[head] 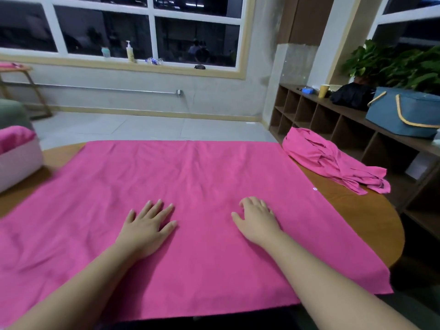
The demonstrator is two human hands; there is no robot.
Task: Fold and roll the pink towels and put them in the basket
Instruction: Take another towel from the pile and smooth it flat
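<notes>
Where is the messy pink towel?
The crumpled pink towel lies at the table's far right edge, right of the spread towel, near the shelf.

No readable text, brand or number anywhere. Pump bottle (pixel 130 51) on the windowsill at 11 o'clock carries a pale label, too blurred to read. Small white round mark (pixel 315 189) (possibly a logo) on the spread towel (pixel 190 182) at 3 o'clock, illegible.

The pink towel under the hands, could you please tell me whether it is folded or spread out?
Spread out: the pink towel lies flat across the table, both hands resting open on it.
</notes>
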